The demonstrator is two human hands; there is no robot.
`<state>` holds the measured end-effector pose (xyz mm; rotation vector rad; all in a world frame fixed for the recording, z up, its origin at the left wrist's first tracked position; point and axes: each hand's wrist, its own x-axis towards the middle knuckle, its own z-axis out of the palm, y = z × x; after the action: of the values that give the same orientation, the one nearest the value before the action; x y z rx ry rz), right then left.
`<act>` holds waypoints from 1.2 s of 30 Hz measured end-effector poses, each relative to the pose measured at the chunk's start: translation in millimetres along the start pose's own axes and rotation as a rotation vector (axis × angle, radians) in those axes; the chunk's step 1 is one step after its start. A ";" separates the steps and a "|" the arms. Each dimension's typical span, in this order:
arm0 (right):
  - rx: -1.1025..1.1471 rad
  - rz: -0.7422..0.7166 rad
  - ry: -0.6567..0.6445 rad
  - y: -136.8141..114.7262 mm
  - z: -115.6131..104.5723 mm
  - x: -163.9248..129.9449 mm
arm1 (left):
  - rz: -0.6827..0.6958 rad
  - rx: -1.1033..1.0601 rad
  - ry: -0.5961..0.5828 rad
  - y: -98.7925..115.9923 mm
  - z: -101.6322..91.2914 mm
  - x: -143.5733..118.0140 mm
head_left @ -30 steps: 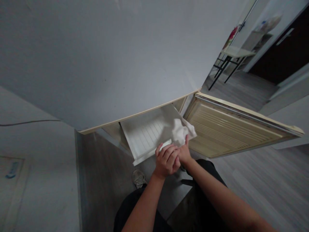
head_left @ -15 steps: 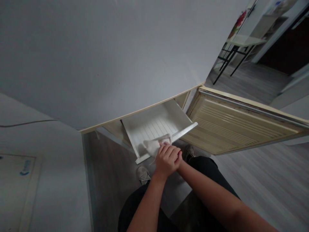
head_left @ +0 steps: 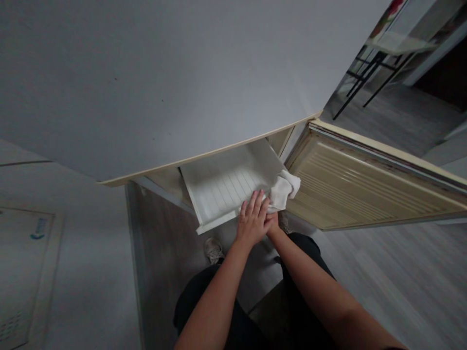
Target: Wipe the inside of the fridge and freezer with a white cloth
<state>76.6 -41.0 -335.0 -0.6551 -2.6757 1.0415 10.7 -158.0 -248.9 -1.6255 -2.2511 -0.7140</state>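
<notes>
A white drawer [head_left: 222, 189] with a ribbed bottom is pulled part way out of the cabinet. My left hand [head_left: 253, 221] reaches over its front edge with the fingers stretched out, nothing gripped. Just beside it and partly behind it, my right hand [head_left: 272, 222] is closed on a crumpled white cloth [head_left: 283, 189]. The cloth lies over the right end of the drawer's front. Most of the right hand's fingers are hidden by the cloth and the left hand.
A cream ribbed door [head_left: 368, 184] stands swung open on the right. The pale top panel [head_left: 197, 87] of the unit spreads ahead. My shoe [head_left: 213, 250] is on the wood-look floor below the drawer. A table [head_left: 397, 43] stands at the far right.
The white cloth has moved right along the drawer front to its right end. My left hand's fingers, curled before, are now stretched out. The view has shifted slightly.
</notes>
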 end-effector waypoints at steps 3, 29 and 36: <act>0.011 -0.043 0.137 -10.9 -5.0 14.9 | -0.023 0.016 0.057 -21.2 6.0 9.9; 0.108 -0.010 0.148 -15.2 -3.9 94.1 | -0.609 0.124 0.032 -83.2 38.7 78.3; 0.128 -0.068 0.209 -10.0 -9.7 81.8 | -0.595 -0.014 0.158 -74.6 38.4 91.4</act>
<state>4.3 -3.4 -319.3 -0.6082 -2.4137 1.0528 -87.3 -82.1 -253.6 -0.8478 -2.6177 -0.9509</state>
